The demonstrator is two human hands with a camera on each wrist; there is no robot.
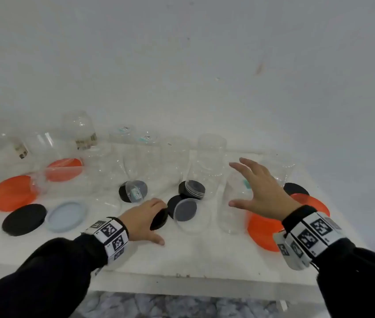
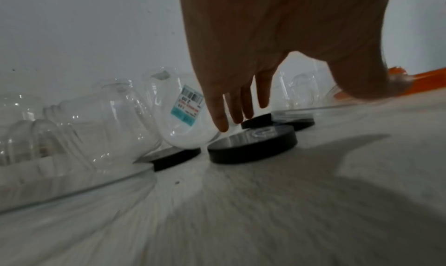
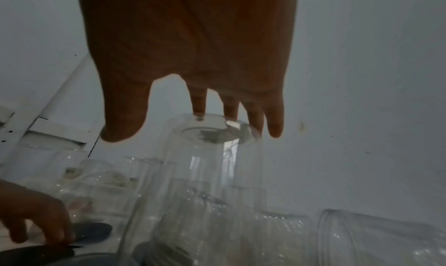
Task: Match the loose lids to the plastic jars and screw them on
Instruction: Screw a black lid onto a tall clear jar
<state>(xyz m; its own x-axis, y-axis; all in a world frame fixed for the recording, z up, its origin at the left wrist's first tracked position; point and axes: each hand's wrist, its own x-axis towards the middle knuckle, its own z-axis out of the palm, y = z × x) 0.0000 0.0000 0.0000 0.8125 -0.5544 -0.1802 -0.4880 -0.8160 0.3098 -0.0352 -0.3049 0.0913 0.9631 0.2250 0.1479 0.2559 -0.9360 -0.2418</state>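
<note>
Several clear plastic jars, some upright and some on their sides, crowd the white table (image 1: 204, 255). My left hand (image 1: 156, 222) reaches over a loose black lid (image 1: 160, 220) at the front middle. Its straight fingers (image 2: 222, 117) point down at the far rim of that black lid (image 2: 252, 148), with the thumb held wide apart. My right hand (image 1: 234, 184) hovers open with fingers spread beside a tall clear jar (image 1: 211, 154). In the right wrist view the fingertips (image 3: 199, 106) sit just over the flat top of the jar (image 3: 212, 134). Neither hand holds anything.
Other loose lids lie about: a black one (image 1: 24, 219) and a pale blue one (image 1: 66, 216) at front left, and orange ones at left (image 1: 10, 192) and right (image 1: 264, 230). More black lids (image 1: 192, 189) sit among lying jars. A white wall stands close behind.
</note>
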